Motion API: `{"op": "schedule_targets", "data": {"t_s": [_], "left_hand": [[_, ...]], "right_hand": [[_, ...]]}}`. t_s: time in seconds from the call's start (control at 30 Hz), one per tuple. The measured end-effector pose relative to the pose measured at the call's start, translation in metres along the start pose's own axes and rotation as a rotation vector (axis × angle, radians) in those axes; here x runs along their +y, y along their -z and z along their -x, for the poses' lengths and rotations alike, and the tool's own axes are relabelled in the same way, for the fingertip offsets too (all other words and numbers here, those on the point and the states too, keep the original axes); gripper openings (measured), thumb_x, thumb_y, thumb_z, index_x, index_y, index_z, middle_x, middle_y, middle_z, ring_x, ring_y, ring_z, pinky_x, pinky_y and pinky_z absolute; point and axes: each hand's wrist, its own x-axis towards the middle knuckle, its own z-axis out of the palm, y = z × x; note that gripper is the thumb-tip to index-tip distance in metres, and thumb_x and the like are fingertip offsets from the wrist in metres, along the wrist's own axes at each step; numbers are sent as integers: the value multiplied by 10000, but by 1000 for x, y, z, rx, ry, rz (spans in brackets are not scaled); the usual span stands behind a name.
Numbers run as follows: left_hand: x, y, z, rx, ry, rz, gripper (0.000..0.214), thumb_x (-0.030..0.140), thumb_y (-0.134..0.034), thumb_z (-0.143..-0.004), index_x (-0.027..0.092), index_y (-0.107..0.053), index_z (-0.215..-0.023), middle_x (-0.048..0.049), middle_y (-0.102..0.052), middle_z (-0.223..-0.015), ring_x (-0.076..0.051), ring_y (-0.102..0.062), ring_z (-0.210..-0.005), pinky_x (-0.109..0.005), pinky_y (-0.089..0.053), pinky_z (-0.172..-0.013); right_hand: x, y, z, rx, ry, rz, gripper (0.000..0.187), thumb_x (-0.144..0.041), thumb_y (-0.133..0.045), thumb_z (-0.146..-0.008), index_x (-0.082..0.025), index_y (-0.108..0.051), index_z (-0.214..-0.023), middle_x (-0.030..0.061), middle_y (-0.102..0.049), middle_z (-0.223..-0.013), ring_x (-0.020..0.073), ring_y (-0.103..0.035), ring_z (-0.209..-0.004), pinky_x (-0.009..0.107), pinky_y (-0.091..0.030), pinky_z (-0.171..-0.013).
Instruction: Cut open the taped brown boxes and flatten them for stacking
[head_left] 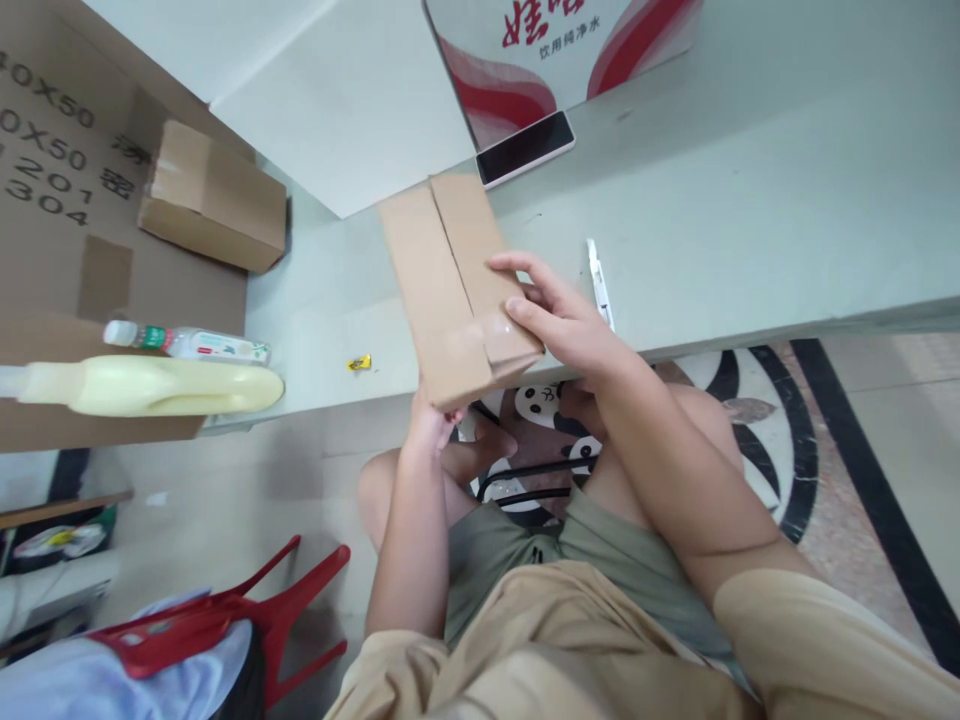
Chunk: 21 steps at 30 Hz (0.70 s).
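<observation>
A long brown cardboard box (pixel 442 280) lies on the grey table (pixel 712 230), its near end sticking out over the table's front edge. Clear tape covers the near end of its top seam. My right hand (pixel 559 315) rests on the box's right side, fingers stretched over the taped flap. My left hand (pixel 431 415) grips the box's near end from below; its fingers are mostly hidden under the box.
A phone (pixel 525 148) lies behind the box by a red and white carton (pixel 555 50). A white utility knife (pixel 598 280) lies to the right. At left: a smaller cardboard box (pixel 214 195), a plastic bottle (pixel 187 343), a cream jug (pixel 150 385), a red chair (pixel 225 620).
</observation>
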Motion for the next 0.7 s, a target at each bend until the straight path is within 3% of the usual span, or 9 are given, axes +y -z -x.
{"op": "schedule_targets", "data": {"t_s": [0.07,0.23,0.33,0.43,0.47,0.53,0.57,0.63,0.7], "left_hand": [[-4,-6,-1,0,23,-40,361,501,-723,-752,187,-643,-913,46,-535,-509,-52,-352,-332,-172,-226,-311],[-16,-7,-7,-13,-22,-102,250,400,-697,-749,170,-603,-718,65,-429,-443,-42,-291,-321,-174,-180,-323],[-12,-1,-6,55,-117,-162,150,284,-728,-734,160,-644,-741,44,-527,-521,-49,-407,-398,-165,-292,-376],[4,2,7,238,-490,-271,294,247,-748,-744,184,-688,-1025,-46,-734,-1010,-125,-686,-866,-210,-547,-748],[10,2,12,277,-693,-334,324,289,-695,-811,192,-671,-1119,-79,-715,-1168,-169,-678,-1074,-281,-548,-919],[20,-2,23,197,-1061,-449,342,347,-564,-913,214,-635,-1220,-97,-658,-1318,-228,-584,-1304,-429,-451,-1127],[22,-6,26,109,-1202,-532,350,354,-541,-924,228,-628,-1238,-91,-642,-1347,-246,-544,-1357,-477,-403,-1172],[20,-13,27,-35,-1332,-729,348,317,-530,-920,239,-624,-1246,-86,-651,-1333,-266,-527,-1373,-520,-394,-1175],[11,-19,22,66,-1460,-748,290,288,-578,-880,232,-636,-1159,-84,-687,-1230,-275,-567,-1315,-534,-433,-1133]], "right_hand": [[1,1,-1,-39,-20,-37,462,-432,-523,-919,-289,-535,-1358,23,-548,-1449,234,-519,-1327,398,-513,-1068],[6,3,-4,-62,-53,-83,494,-378,-539,-889,-284,-551,-1374,11,-487,-1525,241,-462,-1395,420,-485,-1104],[9,3,-5,-49,-67,-75,498,-387,-555,-874,-294,-573,-1364,17,-492,-1524,249,-440,-1419,443,-466,-1125],[9,2,-5,-43,-63,-65,497,-387,-563,-870,-290,-586,-1357,27,-482,-1532,245,-440,-1422,442,-445,-1145],[9,2,-5,-43,-58,-61,496,-383,-563,-870,-288,-588,-1356,29,-473,-1538,245,-442,-1422,441,-438,-1151],[8,1,-5,-44,-44,-46,492,-374,-563,-867,-286,-595,-1351,32,-456,-1551,250,-431,-1433,445,-427,-1159],[8,0,-5,-46,-37,-36,490,-370,-561,-866,-286,-596,-1348,33,-451,-1555,252,-421,-1442,447,-427,-1158],[8,-1,-6,-59,-18,-17,492,-369,-551,-868,-288,-588,-1351,34,-467,-1544,247,-426,-1437,444,-439,-1145],[8,-2,-6,-57,-2,1,488,-397,-511,-894,-279,-572,-1364,39,-511,-1507,231,-470,-1398,439,-439,-1145]]}}
